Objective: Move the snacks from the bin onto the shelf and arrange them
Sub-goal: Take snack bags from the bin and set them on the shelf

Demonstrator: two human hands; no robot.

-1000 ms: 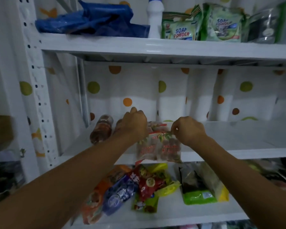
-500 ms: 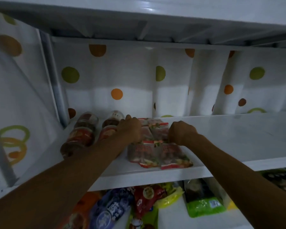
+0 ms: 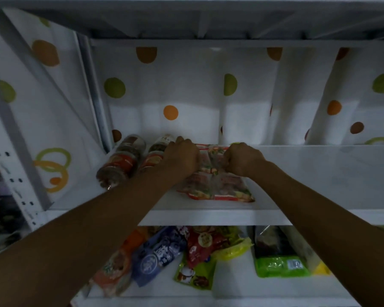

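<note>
Red and clear snack packets [image 3: 217,185] lie flat on the white middle shelf [image 3: 319,173], stacked toward the back. My left hand [image 3: 181,158] grips their left side, fingers curled over the packets. Gripping the right side of the same packets is my right hand [image 3: 242,159], closed in a fist. Two snack jars [image 3: 122,162] with red labels lie on their sides just left of my left hand. The far ends of the packets are hidden behind my hands.
The shelf below holds several snack bags: an orange one [image 3: 115,269], a blue one [image 3: 157,255], a red one [image 3: 201,244] and a green-edged dark one [image 3: 277,255]. A spotted white sheet [image 3: 186,96] backs the shelf. A perforated upright [image 3: 11,165] stands at left.
The view has moved closer to the middle shelf. Both hands have pushed the snack packets from the front edge deeper onto the shelf, beside the jars.
</note>
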